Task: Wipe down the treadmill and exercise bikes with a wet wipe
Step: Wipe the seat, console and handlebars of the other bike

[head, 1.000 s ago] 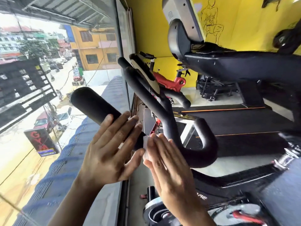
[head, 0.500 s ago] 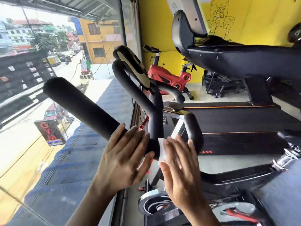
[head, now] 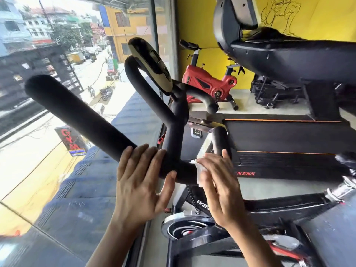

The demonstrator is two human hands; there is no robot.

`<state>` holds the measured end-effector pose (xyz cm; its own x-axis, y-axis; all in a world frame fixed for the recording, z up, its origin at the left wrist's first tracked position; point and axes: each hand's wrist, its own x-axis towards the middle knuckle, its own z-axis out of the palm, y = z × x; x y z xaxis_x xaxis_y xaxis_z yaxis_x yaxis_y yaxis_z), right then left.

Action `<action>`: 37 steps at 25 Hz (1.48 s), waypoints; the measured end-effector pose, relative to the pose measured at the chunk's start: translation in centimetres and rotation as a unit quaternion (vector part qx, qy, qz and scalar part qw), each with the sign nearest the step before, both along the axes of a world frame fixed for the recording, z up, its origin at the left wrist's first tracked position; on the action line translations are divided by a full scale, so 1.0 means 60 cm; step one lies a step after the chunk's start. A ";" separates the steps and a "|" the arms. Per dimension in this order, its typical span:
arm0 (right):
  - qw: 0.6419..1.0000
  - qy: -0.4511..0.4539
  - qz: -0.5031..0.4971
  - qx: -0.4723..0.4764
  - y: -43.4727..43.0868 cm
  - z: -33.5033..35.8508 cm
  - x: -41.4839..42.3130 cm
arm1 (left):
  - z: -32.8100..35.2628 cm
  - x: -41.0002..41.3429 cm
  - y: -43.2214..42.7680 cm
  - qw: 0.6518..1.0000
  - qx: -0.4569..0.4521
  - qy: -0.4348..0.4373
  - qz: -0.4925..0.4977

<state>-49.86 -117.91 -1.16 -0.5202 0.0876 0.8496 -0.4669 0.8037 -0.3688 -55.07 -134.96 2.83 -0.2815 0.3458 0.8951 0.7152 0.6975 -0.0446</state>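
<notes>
bike wipe | left hand (head: 138, 182) flat on handlebar (head: 77, 114), fingers straight, likely steadying | right hand (head: 217, 182) fingers straight, pressing wipe (head: 199, 170) beside left thumb

We are in a gym: a black exercise bike's foam handlebars (head: 81, 116) fill the view at 12 o'clock, a treadmill (head: 279, 135) with an orange-edged belt lies at 2 o'clock, and a red spin bike (head: 204, 83) stands beyond it. The yellow wall (head: 200, 22) carries a line drawing (head: 277, 14) of a muscular figure. Through the window glass (head: 57, 54) at 10 o'clock we see a sign (head: 72, 140) whose red letters seem to read "GYM", above a street (head: 92, 60).
</notes>
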 end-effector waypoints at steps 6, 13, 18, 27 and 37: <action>0.992 -0.058 0.079 -0.075 0.091 0.007 -0.035 | -0.001 -0.003 -0.006 1.000 -0.017 0.020 -0.001; 0.991 -0.047 0.110 -0.065 0.066 -0.002 -0.011 | -0.009 -0.010 -0.001 1.000 0.000 0.027 0.004; 0.981 -0.086 0.157 -0.078 0.139 0.004 -0.074 | -0.007 0.000 0.008 1.000 0.013 0.011 0.015; 0.945 -0.109 0.307 0.039 0.169 0.038 -0.072 | -0.015 0.035 0.083 0.971 0.157 -0.057 0.173; 0.754 -0.118 0.560 0.324 0.060 0.140 -0.196 | 0.019 0.076 0.109 0.949 0.141 -0.121 0.254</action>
<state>-61.60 -114.33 7.23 -0.1043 -0.9115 0.3978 -0.9688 0.0027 -0.2477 -50.53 -128.45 3.98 -0.5562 -0.1337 0.8202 0.2496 0.9145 0.3183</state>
